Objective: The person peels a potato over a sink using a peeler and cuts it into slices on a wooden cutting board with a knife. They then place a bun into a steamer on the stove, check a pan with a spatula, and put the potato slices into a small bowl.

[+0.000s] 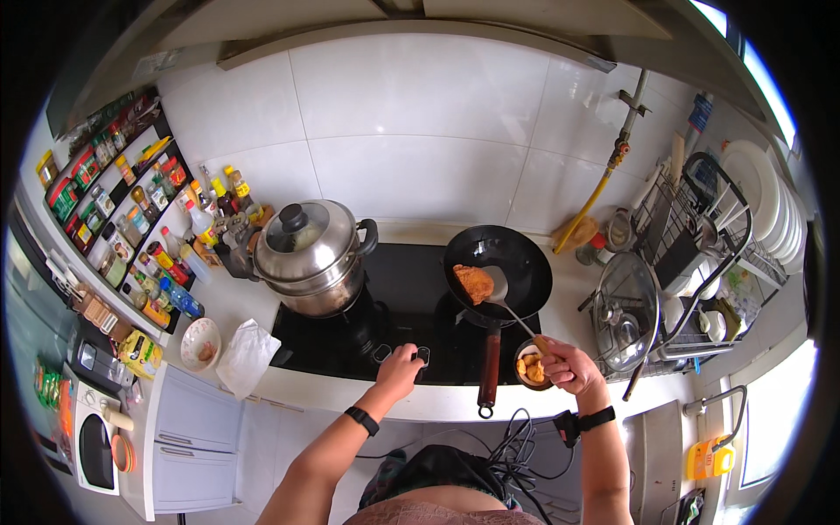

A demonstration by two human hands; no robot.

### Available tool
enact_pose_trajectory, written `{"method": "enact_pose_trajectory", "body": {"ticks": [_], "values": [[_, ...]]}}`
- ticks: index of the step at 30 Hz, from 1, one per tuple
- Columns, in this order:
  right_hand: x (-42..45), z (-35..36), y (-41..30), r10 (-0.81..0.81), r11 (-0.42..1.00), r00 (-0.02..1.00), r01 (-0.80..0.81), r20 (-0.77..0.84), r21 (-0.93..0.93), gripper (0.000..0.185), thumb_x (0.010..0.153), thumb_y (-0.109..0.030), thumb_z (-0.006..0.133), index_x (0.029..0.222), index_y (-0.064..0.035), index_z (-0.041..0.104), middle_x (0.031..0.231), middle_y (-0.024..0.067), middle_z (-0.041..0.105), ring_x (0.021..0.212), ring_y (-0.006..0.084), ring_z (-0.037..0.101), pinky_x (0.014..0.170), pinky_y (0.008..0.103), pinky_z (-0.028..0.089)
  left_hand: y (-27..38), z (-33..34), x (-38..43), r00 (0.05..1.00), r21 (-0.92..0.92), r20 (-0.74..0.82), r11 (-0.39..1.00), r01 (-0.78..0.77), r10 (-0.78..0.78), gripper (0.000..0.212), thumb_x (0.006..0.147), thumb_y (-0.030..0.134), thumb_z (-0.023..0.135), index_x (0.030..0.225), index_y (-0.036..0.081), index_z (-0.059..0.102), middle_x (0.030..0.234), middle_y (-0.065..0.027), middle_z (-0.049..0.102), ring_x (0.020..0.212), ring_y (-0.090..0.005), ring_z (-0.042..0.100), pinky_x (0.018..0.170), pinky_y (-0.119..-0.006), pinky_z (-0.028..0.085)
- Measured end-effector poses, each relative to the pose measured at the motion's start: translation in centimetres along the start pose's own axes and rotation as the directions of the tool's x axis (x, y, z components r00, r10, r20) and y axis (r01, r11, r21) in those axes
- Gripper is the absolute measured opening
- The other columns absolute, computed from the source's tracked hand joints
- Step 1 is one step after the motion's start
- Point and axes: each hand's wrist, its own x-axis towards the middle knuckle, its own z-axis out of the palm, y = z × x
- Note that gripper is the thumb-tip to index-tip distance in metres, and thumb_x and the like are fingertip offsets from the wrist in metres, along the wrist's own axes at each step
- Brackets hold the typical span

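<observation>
My right hand grips the wooden handle of a metal spatula. Its blade lies in a black wok, touching a browned, breaded piece of food. Below that hand, a small bowl holds several golden fried pieces. My left hand rests its fingers around a control knob at the front of the black glass cooktop; whether it grips the knob is hard to tell. The wok's reddish-brown handle points towards me.
A lidded steel steamer pot stands on the cooktop's left. Further left are a bowl, a white plastic bag and a spice rack. At right stand a glass lid and a dish rack. Cables hang before me.
</observation>
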Motion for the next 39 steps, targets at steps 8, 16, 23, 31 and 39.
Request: {"method": "enact_pose_trajectory", "body": {"ticks": [8,16,23,31,39], "values": [[-0.4,0.3,0.8,-0.023,0.997,1.000,0.023,0.000,0.074,0.028,0.102,-0.009,0.040,0.131,-0.0085,0.043,0.072,-0.0003,0.035,0.047,0.0021,0.027,0.037,0.0127,0.023,-1.0,-1.0,-7.0,0.972,-0.169,-0.134,0.971,0.172,-0.195,0.025,0.077,0.001,0.068,0.100,0.009,0.068,0.121,-0.0118,0.052,0.100,-0.0275,0.058,0.083,-0.039,0.053],[-1.4,0.5,1.4,-0.072,0.993,0.997,0.072,0.001,0.095,0.025,0.103,-0.009,0.040,0.128,-0.0106,0.045,0.071,-0.0014,0.034,0.047,0.0020,0.026,0.036,0.0133,0.021,-1.2,-1.0,-11.0,0.959,-0.222,-0.124,0.949,0.222,-0.254,0.024,0.077,0.003,0.070,0.100,0.009,0.067,0.121,-0.0126,0.051,0.099,-0.0298,0.059,0.084,-0.040,0.052],[-3.6,-0.1,2.3,-0.101,0.963,0.995,0.091,0.023,0.253,0.024,0.103,-0.010,0.041,0.126,-0.0135,0.045,0.070,-0.0026,0.032,0.048,0.0018,0.025,0.035,0.0132,0.019,-0.9,-1.3,-11.2,0.964,-0.263,-0.123,0.945,0.196,-0.235,0.023,0.077,0.003,0.070,0.099,0.008,0.067,0.120,-0.0135,0.052,0.094,-0.0319,0.061,0.082,-0.040,0.052],[-13.8,-1.1,3.9,-0.227,0.954,0.974,0.224,-0.008,0.200,0.028,0.102,-0.013,0.044,0.130,-0.0134,0.049,0.071,-0.0021,0.034,0.046,-0.0002,0.025,0.032,0.0123,0.019,-0.1,-0.9,-10.4,0.974,-0.296,-0.083,0.939,0.177,-0.210,0.020,0.079,0.002,0.070,0.098,0.005,0.068,0.119,-0.0146,0.052,0.086,-0.0308,0.062,0.079,-0.039,0.052],[-21.7,-3.6,8.6,-0.256,0.951,0.929,0.292,-0.268,0.106,0.036,0.102,-0.015,0.047,0.138,-0.0132,0.047,0.070,-0.0011,0.034,0.047,0.0020,0.025,0.034,0.0146,0.016,-0.6,0.6,-10.8,0.974,-0.327,-0.008,0.921,0.214,-0.229,0.023,0.078,0.001,0.072,0.099,0.006,0.067,0.121,-0.0142,0.052,0.092,-0.0322,0.062,0.084,-0.039,0.053]]}}
